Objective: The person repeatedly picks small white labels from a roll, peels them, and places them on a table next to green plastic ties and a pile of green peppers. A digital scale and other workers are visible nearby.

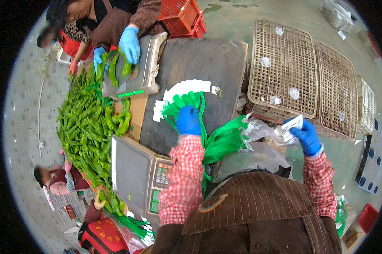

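Note:
My left hand (189, 120), in a blue glove, lies on a bunch of green mesh bags (184, 100) spread in a fan on the dark board; whether its fingers grip them cannot be told. White labels (186, 87) stick out along the fan's far edge. Out to the right, my right hand (306, 136), gloved in blue too, holds a stack of white printed labels (292, 127) between thumb and fingers. Between my hands, more green mesh (225, 139) and clear plastic bags (254, 158) lie close to my body.
Green peppers (89, 127) are heaped at the left, beside a weighing scale (132, 174). Across from me, a co-worker's blue-gloved hands (130, 44) handle peppers at a second scale (146, 73). Upturned plastic crates (283, 63) stand at the right, red crates (181, 19) at the far side.

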Demonstrator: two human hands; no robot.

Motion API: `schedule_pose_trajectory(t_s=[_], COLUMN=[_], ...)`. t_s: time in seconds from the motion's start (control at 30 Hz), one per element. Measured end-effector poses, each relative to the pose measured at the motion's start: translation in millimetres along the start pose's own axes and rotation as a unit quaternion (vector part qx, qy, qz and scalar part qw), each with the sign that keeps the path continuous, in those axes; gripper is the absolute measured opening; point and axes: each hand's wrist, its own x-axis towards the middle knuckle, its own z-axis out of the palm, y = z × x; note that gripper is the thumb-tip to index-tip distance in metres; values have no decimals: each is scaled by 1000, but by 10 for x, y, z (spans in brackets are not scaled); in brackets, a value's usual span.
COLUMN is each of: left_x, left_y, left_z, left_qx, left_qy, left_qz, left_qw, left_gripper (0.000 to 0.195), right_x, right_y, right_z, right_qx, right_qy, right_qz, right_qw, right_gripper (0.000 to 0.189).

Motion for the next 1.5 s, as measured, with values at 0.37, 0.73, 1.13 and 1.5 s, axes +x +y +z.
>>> schedule_pose_trajectory(t_s=[0.37, 0.73, 1.13, 1.5], left_x=[-627, -305, -540, -711], left_y=[491, 207, 664, 1017], left_z=[-552, -360, -601, -827], left_qx=[-251, -519, -517, -647], left_qy=[71, -87, -119, -111], left_qz=[-95, -84, -204, -182], left_qw=[961, 846, 823, 732], left_gripper=[15, 48, 26, 29], right_x=[659, 926, 471, 351], right_y=[-29, 83, -78, -477], right_z=[1265, 1416, 1235, 1277], right_qx=[81, -144, -199, -99], right_qy=[-224, -129, -209, -28], right_qz=[43, 11, -155, -49], right_qw=[970, 981, 945, 993], right_gripper=[29, 26, 23, 20])
